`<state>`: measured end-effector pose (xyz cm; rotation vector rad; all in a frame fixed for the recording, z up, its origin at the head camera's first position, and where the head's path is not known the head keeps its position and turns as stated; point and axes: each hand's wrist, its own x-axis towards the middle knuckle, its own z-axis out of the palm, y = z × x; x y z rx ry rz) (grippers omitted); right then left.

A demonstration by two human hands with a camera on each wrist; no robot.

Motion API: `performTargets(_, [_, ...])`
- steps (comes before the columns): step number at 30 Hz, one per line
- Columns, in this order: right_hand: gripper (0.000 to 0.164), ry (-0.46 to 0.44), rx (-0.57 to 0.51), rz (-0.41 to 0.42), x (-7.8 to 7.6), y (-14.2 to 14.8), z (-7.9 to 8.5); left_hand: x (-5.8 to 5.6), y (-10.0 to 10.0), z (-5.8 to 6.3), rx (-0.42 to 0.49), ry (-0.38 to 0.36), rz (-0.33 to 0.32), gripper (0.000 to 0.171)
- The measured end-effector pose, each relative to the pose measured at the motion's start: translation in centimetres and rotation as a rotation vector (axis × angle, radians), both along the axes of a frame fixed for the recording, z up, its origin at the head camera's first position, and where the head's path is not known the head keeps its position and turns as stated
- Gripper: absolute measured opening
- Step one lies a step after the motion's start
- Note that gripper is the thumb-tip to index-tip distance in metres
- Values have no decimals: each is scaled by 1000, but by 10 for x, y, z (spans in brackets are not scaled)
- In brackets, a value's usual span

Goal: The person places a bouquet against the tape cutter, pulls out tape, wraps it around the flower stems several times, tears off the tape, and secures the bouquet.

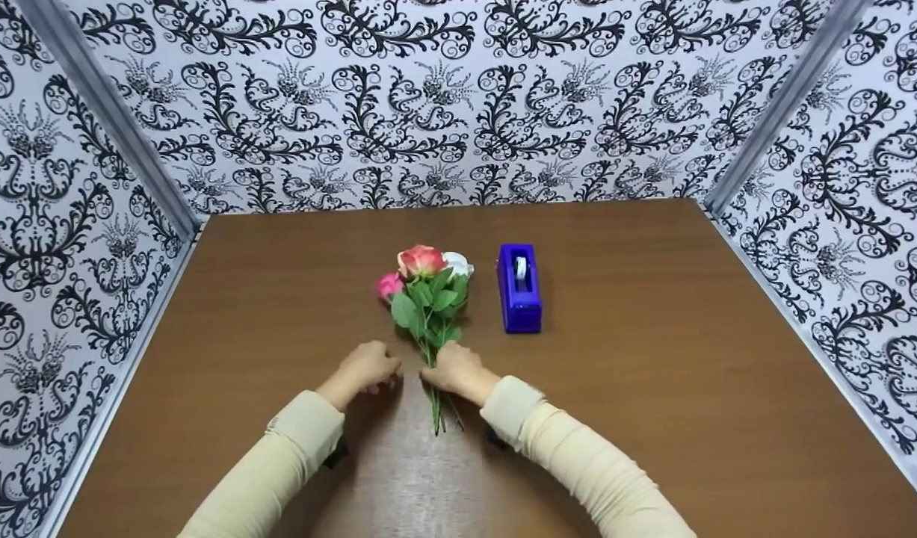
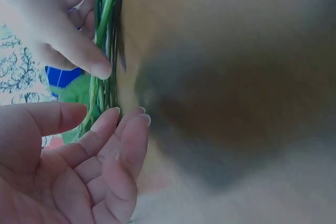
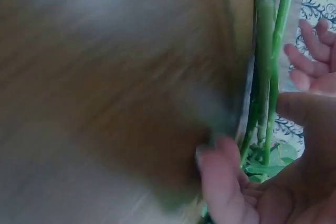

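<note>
A bunch of roses, with a coral rose (image 1: 421,261), a pink rose (image 1: 390,285) and a white rose (image 1: 457,264), lies on the table, blooms pointing away. Its green stems (image 3: 266,51) run back towards me. My right hand (image 1: 458,368) holds the stems below the leaves, thumb on one side and fingers on the other. Just left of the stems is my left hand (image 1: 370,366), its fingers (image 2: 134,140) loosely bent with nothing between them. In the left wrist view its fingertips come right up beside the stems.
A blue tape dispenser (image 1: 520,291) with a roll of tape stands right of the blooms. The brown wooden table (image 1: 652,373) is bordered by patterned walls (image 1: 443,104) at the back and both sides.
</note>
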<state>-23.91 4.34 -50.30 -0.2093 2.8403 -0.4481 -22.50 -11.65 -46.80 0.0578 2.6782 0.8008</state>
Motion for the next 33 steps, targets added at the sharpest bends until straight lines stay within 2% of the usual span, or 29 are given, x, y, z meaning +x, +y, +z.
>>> performTargets(4, [42,-5,84,0,-4,-1,0,0,-6,3,1,2,1,23])
performTargets(10, [32,-37,107,-15,-8,2,1,0,-7,4,16,-17,-1,24])
performTargets(17, [26,-36,79,0,-10,10,5,1,-14,4,37,-65,15,25])
performTargets(20, [26,-66,-10,-1,-13,17,11,2,-21,4,38,-74,22,26])
performTargets(23, [26,-15,-99,69,-15,30,15,4,-30,4,43,-72,26,27])
performTargets(27, [16,144,-195,247,-19,61,13,7,-42,3,91,-79,33,27])
performTargets(30, [22,186,-240,339,-23,91,10,10,-52,4,130,-97,52,26])
performTargets(33, [32,216,-211,433,-28,124,4,13,-62,8,122,-90,70,24])
